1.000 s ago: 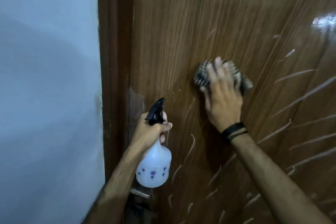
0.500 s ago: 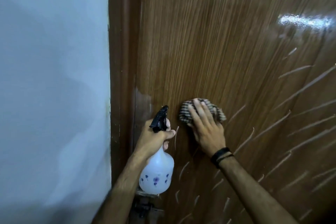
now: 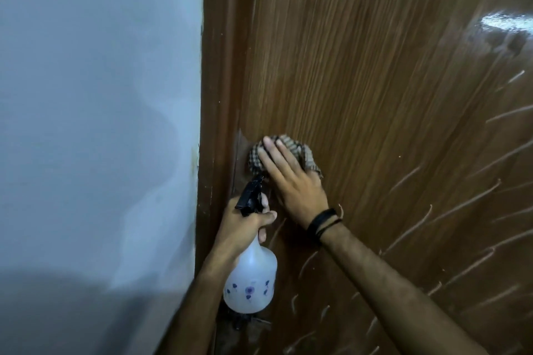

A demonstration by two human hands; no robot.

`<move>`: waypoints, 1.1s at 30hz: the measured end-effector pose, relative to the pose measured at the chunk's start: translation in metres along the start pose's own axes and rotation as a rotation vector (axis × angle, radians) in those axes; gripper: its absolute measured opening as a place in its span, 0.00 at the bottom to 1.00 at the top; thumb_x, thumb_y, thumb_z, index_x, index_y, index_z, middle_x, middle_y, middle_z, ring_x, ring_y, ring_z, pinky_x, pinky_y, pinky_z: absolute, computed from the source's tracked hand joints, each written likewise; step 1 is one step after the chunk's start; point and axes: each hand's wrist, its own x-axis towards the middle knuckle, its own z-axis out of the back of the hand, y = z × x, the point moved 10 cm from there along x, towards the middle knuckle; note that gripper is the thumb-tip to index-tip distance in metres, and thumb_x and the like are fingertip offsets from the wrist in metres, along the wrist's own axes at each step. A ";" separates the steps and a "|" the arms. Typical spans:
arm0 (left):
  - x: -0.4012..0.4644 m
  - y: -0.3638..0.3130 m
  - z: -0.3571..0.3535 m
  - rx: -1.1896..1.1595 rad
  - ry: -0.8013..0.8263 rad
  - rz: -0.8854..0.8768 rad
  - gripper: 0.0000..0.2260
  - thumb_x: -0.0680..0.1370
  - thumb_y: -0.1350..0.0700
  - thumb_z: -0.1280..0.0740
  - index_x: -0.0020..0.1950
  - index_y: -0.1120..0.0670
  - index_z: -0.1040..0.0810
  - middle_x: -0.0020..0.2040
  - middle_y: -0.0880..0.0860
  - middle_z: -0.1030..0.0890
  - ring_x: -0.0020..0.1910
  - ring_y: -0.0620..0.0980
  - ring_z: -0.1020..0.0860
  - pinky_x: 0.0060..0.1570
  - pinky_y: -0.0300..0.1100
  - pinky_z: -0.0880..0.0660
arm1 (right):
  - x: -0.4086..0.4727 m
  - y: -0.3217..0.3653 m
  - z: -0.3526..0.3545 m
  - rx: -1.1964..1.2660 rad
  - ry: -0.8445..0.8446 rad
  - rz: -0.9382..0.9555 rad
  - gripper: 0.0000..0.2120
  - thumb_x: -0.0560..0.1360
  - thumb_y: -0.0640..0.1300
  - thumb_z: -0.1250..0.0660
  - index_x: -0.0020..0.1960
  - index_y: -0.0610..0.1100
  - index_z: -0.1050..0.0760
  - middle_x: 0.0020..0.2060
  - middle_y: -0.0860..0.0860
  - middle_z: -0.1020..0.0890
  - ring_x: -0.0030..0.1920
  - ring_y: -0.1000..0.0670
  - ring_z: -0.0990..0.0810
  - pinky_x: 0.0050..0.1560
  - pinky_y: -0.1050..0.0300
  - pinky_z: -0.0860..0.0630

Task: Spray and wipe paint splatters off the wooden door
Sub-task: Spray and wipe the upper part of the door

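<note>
A: Head view: how does it go, from the biggest thing down?

B: A glossy brown wooden door (image 3: 375,95) fills the right side, beside a pale blue-grey painted wall (image 3: 101,95). Thin whitish paint streaks (image 3: 467,202) cover the door's lower right. The translucent white plastic spray bottle with small purple flowers and a black trigger head (image 3: 251,279) sits low by the door's edge, its neck gripped by the left hand (image 3: 245,225). The right hand (image 3: 288,179), fingers straight and together, presses a crumpled checked cloth (image 3: 305,155) flat on the wood just above the trigger head.

A: Which step?

B: Wiping, I'd say. The streaks to the right look untouched, so next probably comes spraying there, then a firm sweep across.

A: Changed from half a second ago?

B: The cloth has slid left toward the door's edge, closer to the bottle.
</note>
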 end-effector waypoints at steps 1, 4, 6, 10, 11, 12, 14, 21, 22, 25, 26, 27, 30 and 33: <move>-0.002 0.000 0.002 0.007 -0.004 -0.003 0.08 0.76 0.69 0.31 0.44 0.57 0.24 0.38 0.55 0.25 0.26 0.48 0.29 0.27 0.40 0.30 | -0.013 0.004 -0.008 0.024 0.040 0.002 0.36 0.79 0.41 0.36 0.82 0.48 0.50 0.81 0.51 0.51 0.80 0.53 0.52 0.50 0.56 0.22; -0.007 0.004 0.007 0.047 0.000 -0.010 0.08 0.76 0.69 0.31 0.44 0.58 0.24 0.38 0.55 0.25 0.28 0.49 0.28 0.27 0.40 0.30 | -0.028 -0.009 -0.005 0.045 0.044 -0.037 0.36 0.78 0.43 0.36 0.81 0.49 0.49 0.81 0.52 0.50 0.80 0.54 0.53 0.59 0.50 0.23; -0.009 0.008 0.012 0.059 -0.025 -0.004 0.07 0.75 0.69 0.30 0.45 0.58 0.24 0.37 0.52 0.24 0.30 0.52 0.27 0.28 0.41 0.30 | -0.015 -0.035 0.014 0.013 -0.029 -0.118 0.35 0.78 0.43 0.36 0.81 0.47 0.48 0.81 0.50 0.49 0.80 0.53 0.55 0.71 0.42 0.35; -0.005 0.012 0.015 0.030 -0.101 0.006 0.09 0.75 0.69 0.30 0.43 0.57 0.25 0.36 0.53 0.25 0.28 0.51 0.28 0.29 0.42 0.29 | 0.042 -0.076 0.070 -0.066 -0.203 -0.273 0.27 0.84 0.48 0.42 0.80 0.45 0.43 0.80 0.47 0.44 0.80 0.48 0.49 0.78 0.45 0.56; -0.004 0.014 0.015 0.020 -0.121 0.014 0.10 0.75 0.69 0.30 0.42 0.56 0.25 0.36 0.53 0.26 0.27 0.50 0.28 0.29 0.42 0.29 | 0.053 -0.074 0.075 -0.075 -0.210 -0.257 0.26 0.85 0.49 0.44 0.80 0.44 0.43 0.80 0.47 0.44 0.80 0.47 0.48 0.78 0.45 0.56; -0.003 0.018 0.015 0.013 -0.137 0.027 0.10 0.75 0.69 0.30 0.42 0.55 0.26 0.35 0.53 0.26 0.27 0.49 0.28 0.29 0.41 0.29 | 0.059 -0.070 0.077 -0.086 -0.211 -0.229 0.26 0.85 0.50 0.45 0.80 0.44 0.44 0.80 0.47 0.44 0.80 0.47 0.48 0.78 0.44 0.55; -0.002 0.026 0.015 -0.012 -0.163 0.053 0.11 0.75 0.70 0.30 0.42 0.55 0.25 0.36 0.53 0.26 0.31 0.50 0.26 0.29 0.41 0.29 | 0.060 -0.053 0.066 -0.090 -0.183 -0.144 0.26 0.85 0.50 0.45 0.80 0.44 0.45 0.80 0.47 0.44 0.80 0.46 0.48 0.78 0.43 0.53; -0.012 0.051 0.023 -0.034 -0.209 0.094 0.11 0.74 0.70 0.30 0.40 0.55 0.26 0.36 0.53 0.26 0.32 0.50 0.28 0.28 0.40 0.30 | -0.029 0.025 -0.033 -0.006 0.204 0.270 0.40 0.77 0.36 0.35 0.82 0.47 0.53 0.81 0.50 0.54 0.80 0.52 0.51 0.54 0.54 0.21; -0.014 0.053 0.026 -0.036 -0.217 0.094 0.11 0.74 0.70 0.30 0.40 0.55 0.26 0.36 0.54 0.25 0.29 0.49 0.28 0.27 0.40 0.30 | -0.026 0.022 -0.031 -0.007 0.191 0.252 0.40 0.76 0.36 0.34 0.82 0.47 0.52 0.81 0.50 0.53 0.79 0.52 0.51 0.54 0.55 0.21; -0.018 0.057 0.032 -0.027 -0.225 0.095 0.10 0.75 0.69 0.29 0.42 0.55 0.25 0.37 0.54 0.25 0.25 0.48 0.30 0.27 0.41 0.29 | 0.022 -0.008 0.008 -0.024 -0.004 0.039 0.35 0.78 0.42 0.33 0.81 0.46 0.45 0.80 0.49 0.46 0.79 0.51 0.48 0.65 0.48 0.27; -0.019 0.057 0.034 -0.027 -0.233 0.095 0.10 0.75 0.69 0.29 0.42 0.55 0.25 0.37 0.54 0.25 0.25 0.48 0.30 0.27 0.41 0.29 | 0.041 -0.016 0.023 -0.024 -0.069 -0.012 0.31 0.81 0.44 0.36 0.80 0.45 0.45 0.80 0.48 0.44 0.79 0.50 0.47 0.71 0.44 0.35; -0.019 0.057 0.035 -0.026 -0.244 0.095 0.10 0.76 0.69 0.29 0.42 0.55 0.25 0.36 0.54 0.26 0.24 0.47 0.30 0.27 0.41 0.30 | 0.058 -0.020 0.034 -0.037 -0.113 -0.038 0.28 0.83 0.46 0.40 0.80 0.45 0.44 0.80 0.48 0.43 0.79 0.49 0.47 0.76 0.43 0.43; -0.020 0.053 0.037 -0.028 -0.265 0.086 0.09 0.76 0.69 0.30 0.43 0.57 0.25 0.35 0.54 0.27 0.24 0.47 0.31 0.27 0.40 0.29 | 0.081 -0.009 0.037 -0.078 -0.162 -0.023 0.24 0.85 0.48 0.47 0.80 0.43 0.43 0.80 0.47 0.43 0.80 0.47 0.47 0.78 0.45 0.51; -0.020 0.049 0.038 -0.026 -0.271 0.071 0.09 0.76 0.70 0.30 0.43 0.57 0.25 0.35 0.54 0.27 0.23 0.46 0.31 0.27 0.40 0.30 | 0.059 0.008 0.014 -0.044 -0.142 0.010 0.26 0.84 0.45 0.41 0.80 0.42 0.43 0.80 0.47 0.44 0.80 0.48 0.48 0.70 0.49 0.35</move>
